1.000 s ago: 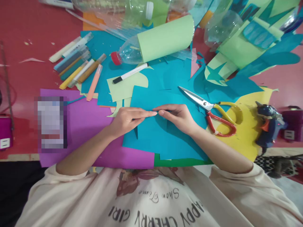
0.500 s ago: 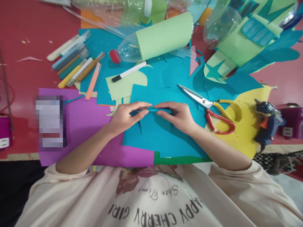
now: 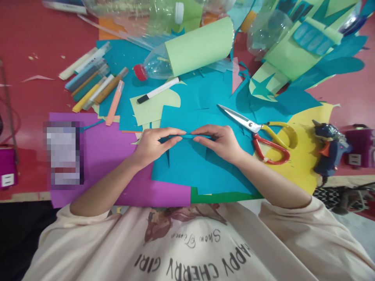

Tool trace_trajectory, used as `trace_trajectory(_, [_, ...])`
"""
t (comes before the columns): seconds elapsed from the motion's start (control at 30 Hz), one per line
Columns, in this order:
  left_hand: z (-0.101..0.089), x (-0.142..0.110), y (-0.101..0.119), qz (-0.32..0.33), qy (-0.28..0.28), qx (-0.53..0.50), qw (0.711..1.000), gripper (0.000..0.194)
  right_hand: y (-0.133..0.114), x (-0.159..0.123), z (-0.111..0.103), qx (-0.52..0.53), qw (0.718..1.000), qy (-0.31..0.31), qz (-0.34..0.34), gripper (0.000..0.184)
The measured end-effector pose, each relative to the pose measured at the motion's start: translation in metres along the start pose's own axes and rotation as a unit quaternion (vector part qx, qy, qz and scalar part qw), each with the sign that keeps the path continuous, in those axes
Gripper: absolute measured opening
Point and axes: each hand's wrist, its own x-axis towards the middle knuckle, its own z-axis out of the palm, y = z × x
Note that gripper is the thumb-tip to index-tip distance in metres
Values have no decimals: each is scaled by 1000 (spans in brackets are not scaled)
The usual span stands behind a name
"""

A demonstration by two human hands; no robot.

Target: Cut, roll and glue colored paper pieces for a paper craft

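Observation:
Between my two hands is a narrow strip of blue paper point(image 3: 190, 136), which looks folded or rolled along its length. My left hand point(image 3: 154, 144) pinches its left part between thumb and fingers. On the other side, my right hand point(image 3: 221, 142) grips it the same way, the fingertips of both hands close together. Beneath lies a blue paper sheet point(image 3: 187, 168), nearly the same colour, so the strip's ends are hard to make out. Scissors point(image 3: 254, 128) with one red and one yellow handle lie spread right of my right hand.
A bottle wrapped in light green paper point(image 3: 199, 47) lies beyond my hands. Several markers point(image 3: 93, 82) sit at the left, above a phone point(image 3: 64, 156) on purple paper point(image 3: 123, 191). A glue gun point(image 3: 329, 148) rests at the right, near a green paper figure point(image 3: 288, 58).
The blue strip looks narrower and more evenly closed between my fingertips. Both hands stay in nearly the same place, and the whole view has shifted slightly.

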Motion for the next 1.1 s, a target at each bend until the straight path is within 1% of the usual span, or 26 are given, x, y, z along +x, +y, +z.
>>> trace_trajectory(0.13, [-1,1,1,-10,-11,-13,1000,23,0,-1,1,1,1000,4,-6,28])
trace_trajectory(0.3, [0,0,3,-48,-52,3,997,37,0,-3,6,-13,1000,20,-19,27])
trace_trajectory(0.4, [2,-1,4,-53,-63,11,997,43,-1,-5,9,-27,999,24,-37,25])
trace_trajectory(0.6, [3,-1,4,-43,-53,14,998,44,-3,-7,10,-47,997,25,-55,21])
trace_trajectory(0.7, [3,0,4,-35,-49,8,998,43,-3,-7,10,-48,997,24,-54,22])
trace_trajectory(0.87, [4,0,4,-47,-45,9,998,47,-3,-7,9,-50,998,22,-36,28])
trace_trajectory(1.0, [1,0,4,-49,-19,1,999,40,-3,-6,6,-44,999,29,-9,26])
trace_trajectory(1.1, [-2,1,6,-69,-23,-31,997,36,-3,-5,3,-23,999,34,-1,22])
